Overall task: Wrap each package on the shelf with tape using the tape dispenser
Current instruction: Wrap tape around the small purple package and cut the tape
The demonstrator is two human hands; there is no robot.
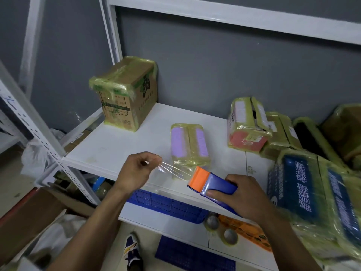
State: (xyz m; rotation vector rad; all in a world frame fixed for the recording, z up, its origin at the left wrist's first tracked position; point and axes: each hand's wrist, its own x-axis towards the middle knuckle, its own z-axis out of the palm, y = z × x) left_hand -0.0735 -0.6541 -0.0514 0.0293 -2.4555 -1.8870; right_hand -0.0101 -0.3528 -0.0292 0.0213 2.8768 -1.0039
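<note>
My right hand (242, 194) grips a blue tape dispenser (216, 185) with an orange head, held over the front edge of the white shelf (109, 145). My left hand (138, 169) pinches the free end of a clear tape strip (172, 170) stretched from the dispenser's head. Just behind the strip lies a small purple package (188, 143) covered in yellowish tape. A brown carton (127, 94) with taped edges stands at the back left.
To the right sit a red-and-white taped box (248, 126), more taped cartons (281, 133) and a large blue box (312, 194). Below are blue crates (170, 206), tape rolls (230, 236), an orange tray (246, 229). A perforated white upright (46, 141) stands left.
</note>
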